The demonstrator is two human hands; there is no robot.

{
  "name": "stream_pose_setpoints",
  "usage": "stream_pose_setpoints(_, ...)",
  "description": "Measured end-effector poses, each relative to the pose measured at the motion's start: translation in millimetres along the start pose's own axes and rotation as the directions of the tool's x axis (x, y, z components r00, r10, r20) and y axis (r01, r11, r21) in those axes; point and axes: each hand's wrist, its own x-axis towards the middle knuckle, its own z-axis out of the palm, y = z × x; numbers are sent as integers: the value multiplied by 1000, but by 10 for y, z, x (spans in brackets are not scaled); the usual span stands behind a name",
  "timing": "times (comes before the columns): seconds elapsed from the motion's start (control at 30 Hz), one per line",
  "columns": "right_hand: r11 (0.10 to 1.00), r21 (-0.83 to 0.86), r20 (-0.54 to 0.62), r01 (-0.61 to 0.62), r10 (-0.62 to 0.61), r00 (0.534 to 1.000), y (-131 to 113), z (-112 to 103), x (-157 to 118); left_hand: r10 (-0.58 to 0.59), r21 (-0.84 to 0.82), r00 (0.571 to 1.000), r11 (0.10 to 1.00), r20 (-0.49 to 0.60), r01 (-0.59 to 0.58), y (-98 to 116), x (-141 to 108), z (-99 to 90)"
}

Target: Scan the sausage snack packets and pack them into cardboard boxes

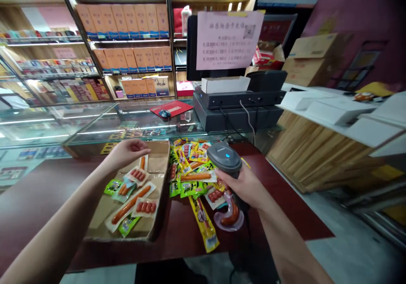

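My left hand point(131, 152) hovers over the far left part of a shallow cardboard box point(161, 161), its fingers loosely curled and nothing plainly in them. Just under the fingertips is a small wrapped sausage point(143, 163). Several more packs lie in the box, among them a long wrapped sausage point(131, 204) and a clear pack of short sausages point(146, 207). My right hand point(244, 186) is wrapped round the handle of a dark grey barcode scanner point(223, 157), with a blue light on its top. The scanner is above a pile of snack packs point(192, 188).
A yellow snack pack point(204, 227) and a curved sausage pack point(231, 216) lie near the front of the dark red table point(180, 233). Behind stand a glass counter point(133, 127), a cash register point(237, 110) and a red mouse mat point(173, 107). Cartons point(309, 59) are stacked at right.
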Motion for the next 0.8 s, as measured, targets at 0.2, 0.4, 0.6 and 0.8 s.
stream_pose_setpoints(0.2, 988, 29, 187, -154, 146, 971, 131, -653, 667, 153, 225, 931, 945, 331, -235, 446, 677, 1354)
stream_pose_setpoints(0.4, 991, -50, 140, -128, 134, 981, 219, -973, 928, 114, 500, 764, 693, 635, -519, 368, 1047, 1989)
stream_pose_setpoints(0.6, 974, 31, 231, -223, 210, 950, 304, -935, 915, 108, 610, 788, 572, 606, -548, 355, 988, 2081)
stream_pose_setpoints(0.8, 971, 76, 410, -227, 177, 895, 215, -752, 963, 2, 430, 932, 887, 363, -169, 360, 982, 1916)
